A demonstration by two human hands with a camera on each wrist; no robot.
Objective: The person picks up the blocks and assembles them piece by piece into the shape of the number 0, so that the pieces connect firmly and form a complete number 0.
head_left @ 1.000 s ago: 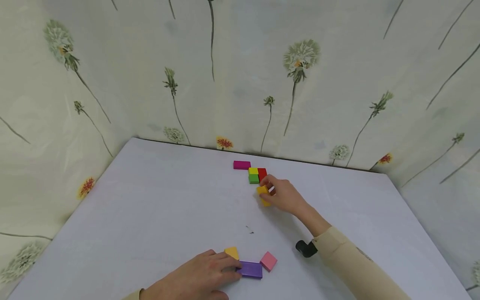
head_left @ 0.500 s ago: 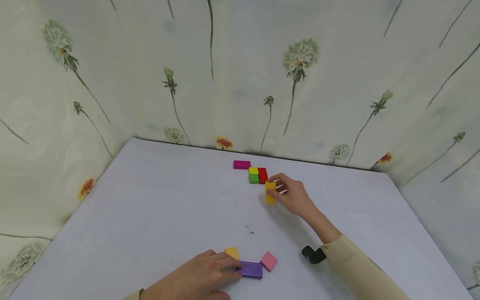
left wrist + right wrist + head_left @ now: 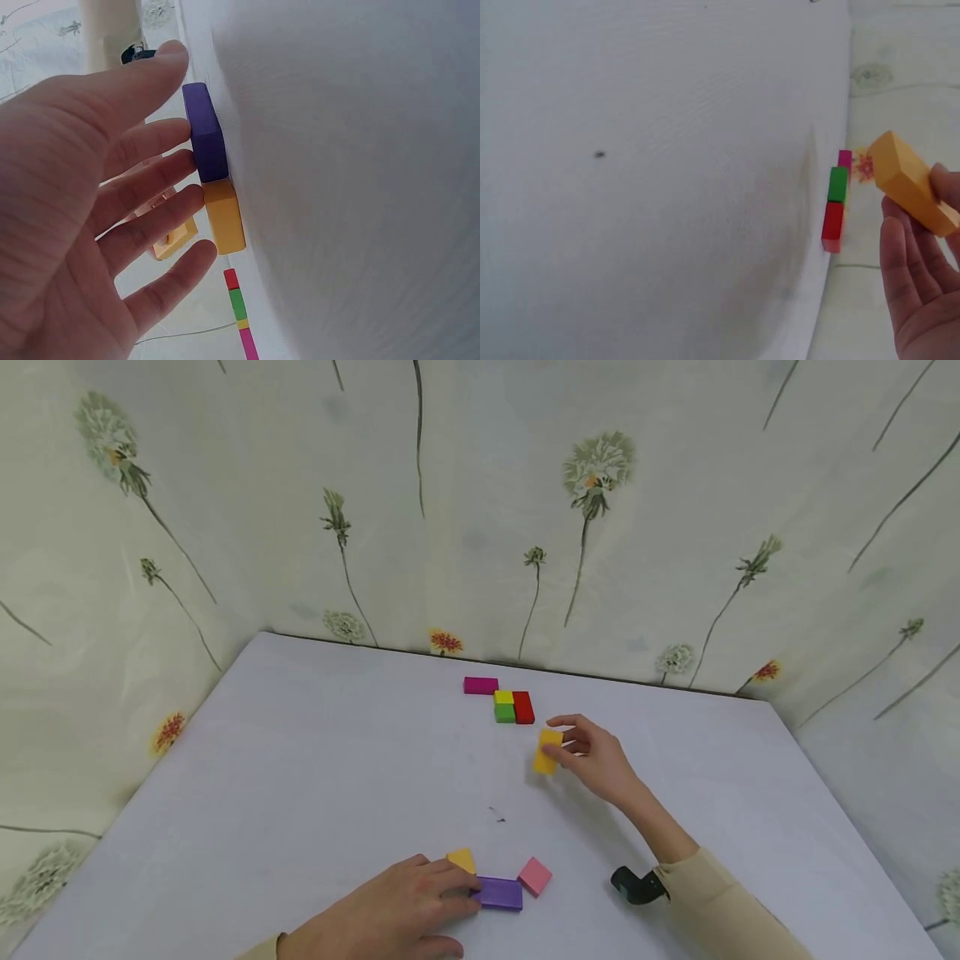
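In my right hand (image 3: 600,764) I pinch an orange-yellow block (image 3: 548,752) between thumb and fingers; the right wrist view shows this block (image 3: 907,180) lifted off the table. My left hand (image 3: 405,906) lies low in the head view, its fingertips at the left end of a purple block (image 3: 500,894). In the left wrist view those fingers are fairly straight, touching or close to the purple block (image 3: 206,139) and a second orange-yellow block (image 3: 223,217). A pink block (image 3: 536,877) sits by the purple one's right end.
Toward the back of the white table (image 3: 337,760) are a magenta block (image 3: 481,686), a yellow block (image 3: 504,697), a green block (image 3: 506,714) and a red block (image 3: 523,707). A black device (image 3: 637,886) sits at the right sleeve. Flower-patterned cloth (image 3: 465,527) stands behind.
My right hand has drawn the orange-yellow block away from the red and green blocks, to the right, and the block's tilt has changed. My left hand has stayed by the purple block.
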